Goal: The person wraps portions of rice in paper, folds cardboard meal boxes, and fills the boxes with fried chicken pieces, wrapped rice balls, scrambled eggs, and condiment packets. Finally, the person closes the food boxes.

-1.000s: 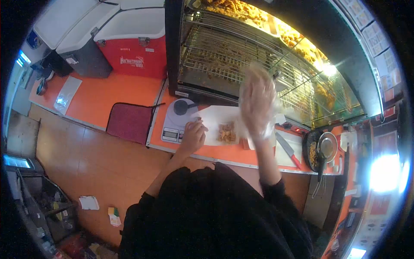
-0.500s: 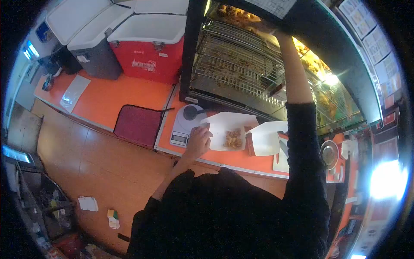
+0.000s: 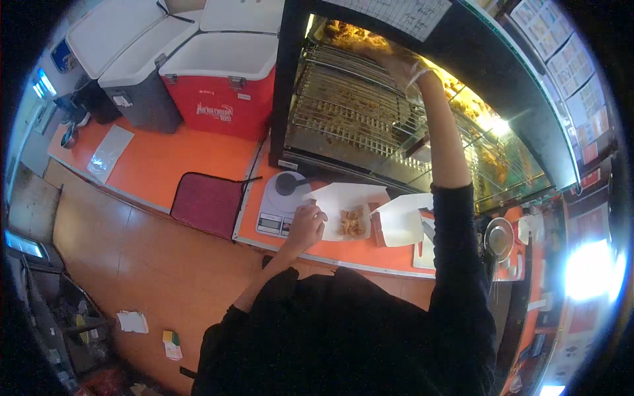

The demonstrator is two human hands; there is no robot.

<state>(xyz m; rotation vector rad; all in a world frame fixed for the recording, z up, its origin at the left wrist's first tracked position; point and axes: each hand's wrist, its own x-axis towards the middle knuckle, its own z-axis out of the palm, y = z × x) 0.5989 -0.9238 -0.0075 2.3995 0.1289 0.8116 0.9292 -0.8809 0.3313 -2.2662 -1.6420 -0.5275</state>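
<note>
My left hand (image 3: 307, 228) is at the left side of an open white takeaway box (image 3: 323, 193), fingers curled on its edge. Small pieces of fried food (image 3: 352, 222) lie inside the box. My right hand (image 3: 399, 68), apparently in a clear plastic glove, reaches into the lit glass warming cabinet (image 3: 282, 132). It is close to the tray of fried food (image 3: 350, 32) on the top rack; its fingers are blurred and I cannot make out what they touch. A second open white box (image 3: 401, 228) stands just right of the first.
A kitchen scale (image 3: 269, 223) with a dark round-headed utensil (image 3: 286, 184) on it is left of the box. Red (image 3: 221, 105) and grey (image 3: 148, 109) coolers stand open on the orange counter (image 3: 148, 175). A dark red mat (image 3: 206, 204) overhangs the counter edge. A metal strainer (image 3: 498, 239) is at right.
My right hand has moved left and slightly down inside the cabinet, toward the tray's middle. My left hand stays at the box. The whole view has shifted slightly.
</note>
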